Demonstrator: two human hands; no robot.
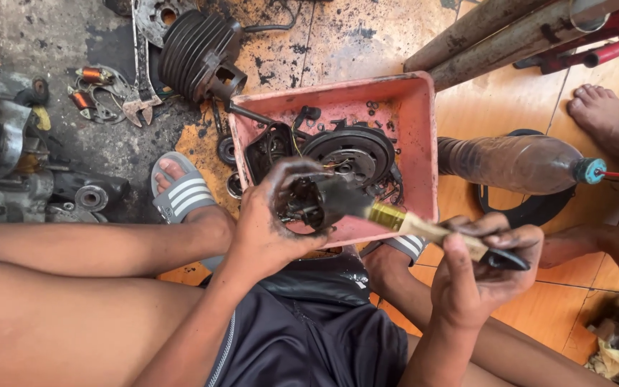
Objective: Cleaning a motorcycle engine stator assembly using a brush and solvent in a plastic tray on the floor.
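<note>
Two bare hands work over a pink tray (424, 129) that stands on the tiled floor (510, 122). The left hand (266, 222) has its fingers closed around a small dark engine part (309, 204), held just above the near edge of the tray. The right hand (478, 276) grips a paintbrush (424, 229) by its handle; the bristles touch the part. It seems the part is wet and oily, but the view is too dark to be sure. Inside the tray lies a round flywheel (349, 154). A brown plastic bottle (517, 163) lies just beside the tray.
</note>
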